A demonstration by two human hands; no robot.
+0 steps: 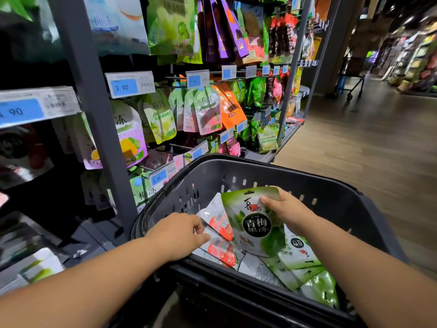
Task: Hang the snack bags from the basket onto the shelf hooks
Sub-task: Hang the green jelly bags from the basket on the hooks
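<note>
Nearest, at the near-left rim of the basket (331, 185), the left hand (182, 235) reaches in and pinches the edge of the red bags (221, 224), thumb on top and fingers curled over them. Just right of it, over the basket's middle, the right hand (287, 210) grips the green bag (254, 223) by its top right corner — thumb on the printed face, fingers behind. The bag stands nearly upright, its lower edge down among the loose bags (300, 259) that fill the basket's near-right corner. The step in hand looks like picking out this one bag to hang. To do it well, I judge, the grip should sit beside the hole (249, 192) at the top, not over it, leaving the slot free to meet a peg. The bag should lift straight up out of the basket so it drags no neighbour along, and the left hand can hold the red bags down meanwhile. Beyond the basket's far-left rim the hooks (179, 146) stick out from the shelf, tipped with price tags (199, 151), and hung bags (205, 112) crowd the rows above — the bag should go face out onto a matching row, slid past the tag. Far beyond the basket's right side a trolley (352, 76) stands in the aisle.
</note>
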